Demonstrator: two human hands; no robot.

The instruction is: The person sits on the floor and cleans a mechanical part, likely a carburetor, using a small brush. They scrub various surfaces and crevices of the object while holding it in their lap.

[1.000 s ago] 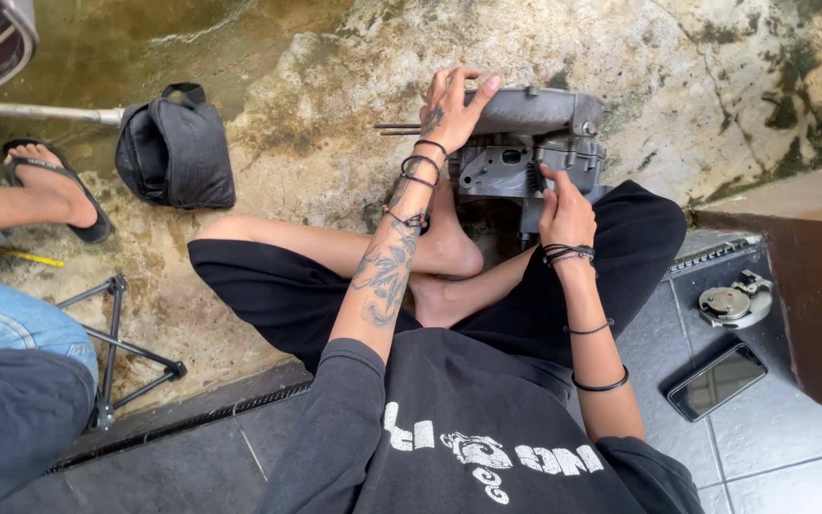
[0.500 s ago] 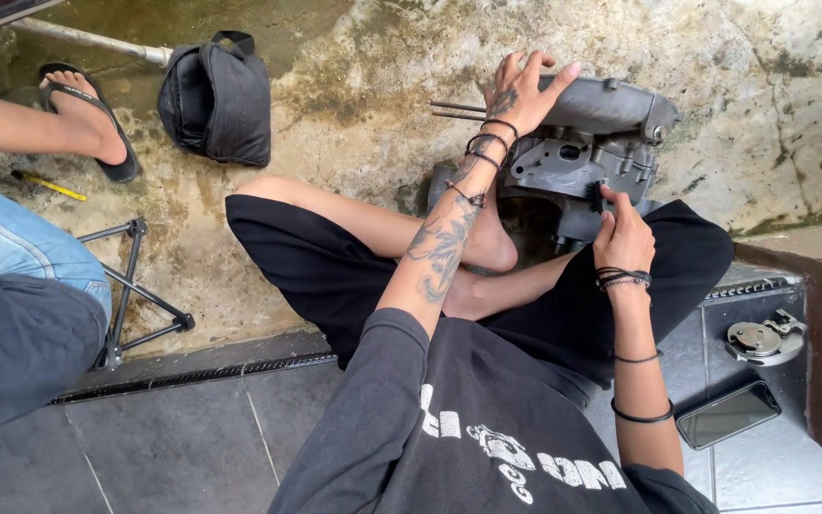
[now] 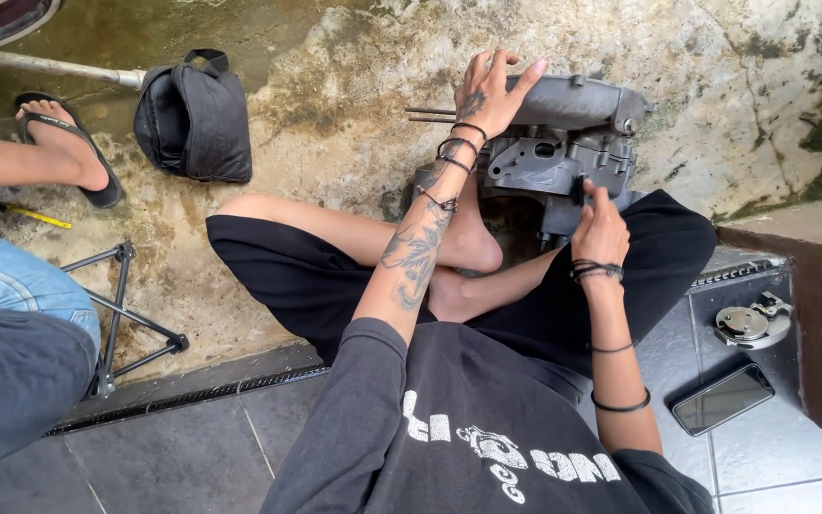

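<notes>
I sit cross-legged on the ground with a grey metal engine block [image 3: 573, 133] in front of my feet. My left hand [image 3: 489, 92] rests flat on the block's upper left side, fingers spread, beside two thin studs [image 3: 428, 114] that stick out to the left. My right hand [image 3: 599, 221] is closed around a small dark tool or part [image 3: 578, 188] pressed against the block's lower face. Black bands circle both wrists.
A black bag [image 3: 192, 116] lies on the stained concrete at upper left. Another person's sandalled foot [image 3: 67, 145] and jeans [image 3: 11, 286] are at left, near a folding metal stand [image 3: 121, 305]. A phone [image 3: 723, 398] and a round metal part [image 3: 752, 322] lie on the tiles at right.
The view has shifted, so the engine block sits further right in the frame. My right hand has lowered slightly on the block; my left hand stays on its top.
</notes>
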